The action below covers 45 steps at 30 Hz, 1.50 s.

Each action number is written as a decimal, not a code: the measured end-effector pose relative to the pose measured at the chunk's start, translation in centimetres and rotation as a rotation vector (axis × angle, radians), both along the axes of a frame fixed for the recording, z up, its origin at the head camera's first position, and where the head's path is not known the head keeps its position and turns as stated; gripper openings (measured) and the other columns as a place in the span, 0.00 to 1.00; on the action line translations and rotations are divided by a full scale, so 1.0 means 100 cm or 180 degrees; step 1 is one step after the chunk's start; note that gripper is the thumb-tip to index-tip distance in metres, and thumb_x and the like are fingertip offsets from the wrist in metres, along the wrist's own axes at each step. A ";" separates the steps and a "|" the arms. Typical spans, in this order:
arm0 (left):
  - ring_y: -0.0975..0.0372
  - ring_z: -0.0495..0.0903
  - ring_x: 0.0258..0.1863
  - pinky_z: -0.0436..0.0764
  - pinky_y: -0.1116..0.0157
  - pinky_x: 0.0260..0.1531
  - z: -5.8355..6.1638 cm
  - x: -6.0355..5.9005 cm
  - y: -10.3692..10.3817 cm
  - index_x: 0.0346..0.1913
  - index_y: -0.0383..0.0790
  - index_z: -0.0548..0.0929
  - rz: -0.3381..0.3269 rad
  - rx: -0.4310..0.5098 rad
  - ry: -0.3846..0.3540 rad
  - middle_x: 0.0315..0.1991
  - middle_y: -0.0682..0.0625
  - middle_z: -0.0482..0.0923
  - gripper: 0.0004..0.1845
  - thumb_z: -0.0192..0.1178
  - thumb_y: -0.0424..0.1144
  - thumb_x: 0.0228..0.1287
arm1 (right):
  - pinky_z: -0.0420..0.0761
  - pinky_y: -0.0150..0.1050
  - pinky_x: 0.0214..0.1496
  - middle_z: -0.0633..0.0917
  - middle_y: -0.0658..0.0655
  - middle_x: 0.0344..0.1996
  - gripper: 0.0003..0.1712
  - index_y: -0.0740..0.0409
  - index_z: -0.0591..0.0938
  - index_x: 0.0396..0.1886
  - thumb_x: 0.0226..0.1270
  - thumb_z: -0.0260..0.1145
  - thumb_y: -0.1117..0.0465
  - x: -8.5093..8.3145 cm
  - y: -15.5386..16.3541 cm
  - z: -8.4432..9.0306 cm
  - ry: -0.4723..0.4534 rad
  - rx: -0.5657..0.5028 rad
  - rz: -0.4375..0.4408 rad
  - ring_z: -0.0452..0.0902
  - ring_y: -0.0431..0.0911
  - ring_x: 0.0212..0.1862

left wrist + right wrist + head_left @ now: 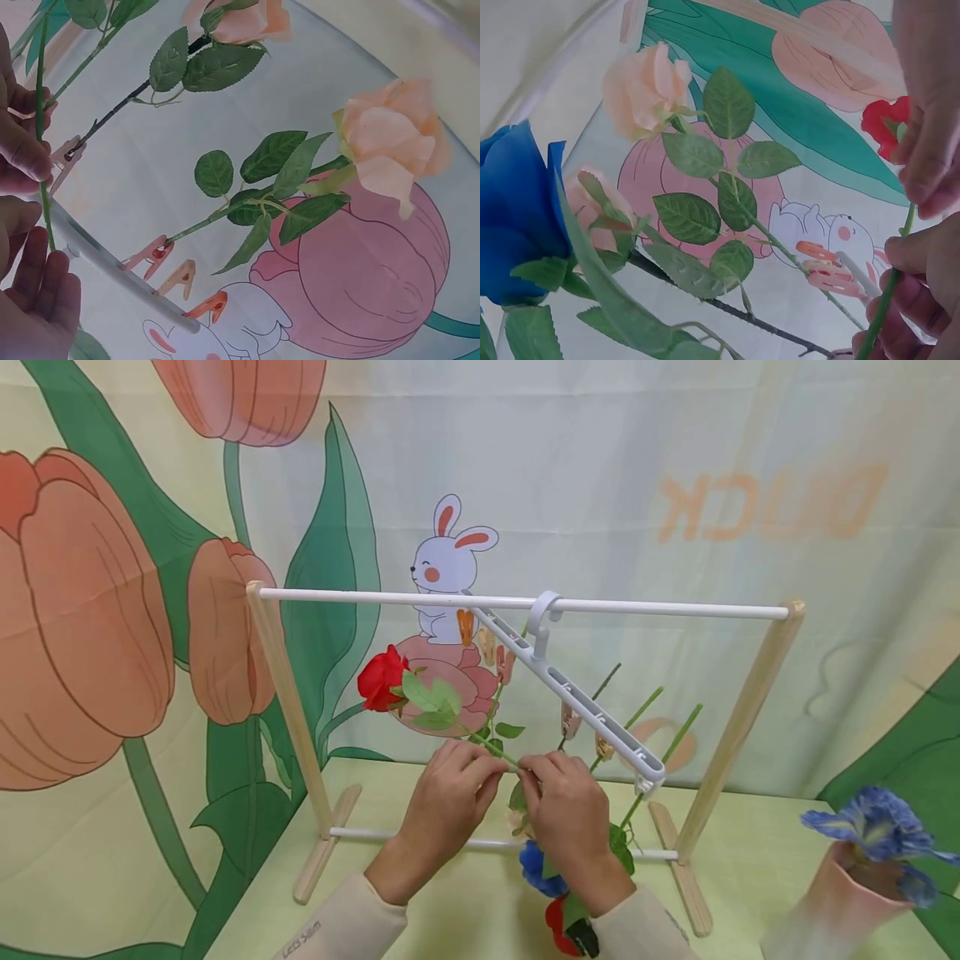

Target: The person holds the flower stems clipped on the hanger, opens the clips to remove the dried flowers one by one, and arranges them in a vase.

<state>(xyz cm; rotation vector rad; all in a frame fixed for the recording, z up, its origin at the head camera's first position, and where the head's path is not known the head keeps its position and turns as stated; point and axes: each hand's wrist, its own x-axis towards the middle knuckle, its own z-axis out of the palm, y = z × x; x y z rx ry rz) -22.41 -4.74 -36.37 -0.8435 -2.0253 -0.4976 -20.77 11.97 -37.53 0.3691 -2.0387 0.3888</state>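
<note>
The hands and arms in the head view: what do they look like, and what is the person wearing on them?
Both hands are bare, with no gloves, rings or watch visible. The left hand and the right hand come out of long cream-coloured sleeves. The left sleeve carries small grey lettering near the cuff, too small to read surely. The right sleeve looks plain.

The hands (517,793) hide the red rose's lower stem (491,745) (the vase (840,902) is edge-cropped).
</note>
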 end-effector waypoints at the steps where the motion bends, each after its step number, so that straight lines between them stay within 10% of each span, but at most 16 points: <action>1: 0.61 0.79 0.37 0.82 0.68 0.39 0.000 -0.001 0.000 0.40 0.45 0.90 0.0006 0.0008 -0.0006 0.36 0.51 0.83 0.09 0.77 0.34 0.55 | 0.83 0.38 0.27 0.87 0.51 0.27 0.06 0.54 0.90 0.33 0.57 0.80 0.61 0.000 0.001 0.000 0.0020 -0.0032 0.0003 0.80 0.48 0.28; 22: 0.52 0.86 0.49 0.86 0.55 0.49 -0.011 -0.026 -0.004 0.50 0.38 0.87 0.0205 0.0514 -0.0986 0.47 0.45 0.88 0.12 0.70 0.36 0.64 | 0.80 0.37 0.26 0.88 0.53 0.28 0.07 0.58 0.89 0.36 0.58 0.77 0.67 0.019 0.029 0.008 -0.0082 -0.0826 0.0084 0.84 0.43 0.28; 45: 0.47 0.85 0.50 0.83 0.50 0.52 -0.015 -0.049 -0.002 0.54 0.35 0.85 0.0301 0.0825 -0.1246 0.47 0.42 0.86 0.18 0.70 0.37 0.63 | 0.75 0.16 0.32 0.88 0.56 0.27 0.06 0.61 0.90 0.36 0.58 0.75 0.71 0.028 0.064 0.006 -0.0005 -0.1359 -0.0054 0.83 0.46 0.25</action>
